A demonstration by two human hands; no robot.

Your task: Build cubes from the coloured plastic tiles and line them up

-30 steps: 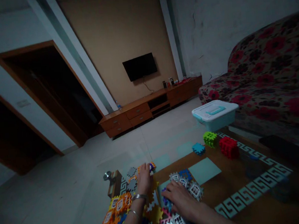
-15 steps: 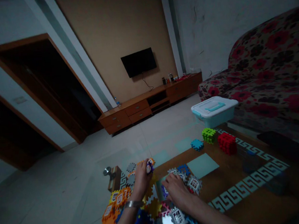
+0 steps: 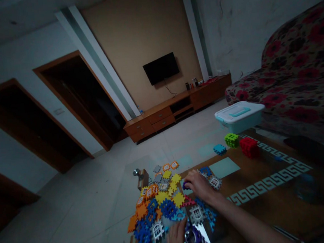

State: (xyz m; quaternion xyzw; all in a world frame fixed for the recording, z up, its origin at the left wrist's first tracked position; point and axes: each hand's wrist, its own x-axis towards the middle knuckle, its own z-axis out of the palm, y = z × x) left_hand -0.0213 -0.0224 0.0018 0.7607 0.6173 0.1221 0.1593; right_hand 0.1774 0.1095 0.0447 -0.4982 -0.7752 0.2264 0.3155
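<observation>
Remote log, head view. Largest first: a red-flowered sofa (image 3: 303, 82) runs down the right side, a wall-mounted TV (image 3: 160, 68) hangs above a low wooden cabinet (image 3: 178, 114) on the far wall, and a dark doorway (image 3: 75, 102) opens at left. A white-lidded storage box (image 3: 239, 117) sits by the far right corner of a glass-topped coffee table (image 3: 274, 210); I cannot tell whether it rests on the table or just past it.

Near the table's far edge stand a green cube (image 3: 231, 140) and a red cube (image 3: 248, 147), both of interlocking pieces, with a blue cluster (image 3: 219, 149) beside them. Their distance from the loose pieces suggests to me that they were set aside. A heap of interlocking plastic blocks (image 3: 157, 201) covers the near left corner, probably placed there to stay within reach of both hands. A pale teal card (image 3: 224, 167) lies flat beyond it.

The hands are well apart. The right hand (image 3: 198, 186) reaches forward, arm extended low from the near right, fingers curled down, apparently pinching a dark blue piece (image 3: 185, 185) at the heap's far side. The left hand (image 3: 175, 238) is cut off at the bottom of the view, just beside a purple-and-grey assembled block (image 3: 195, 240); I cannot tell whether it grips anything.
</observation>
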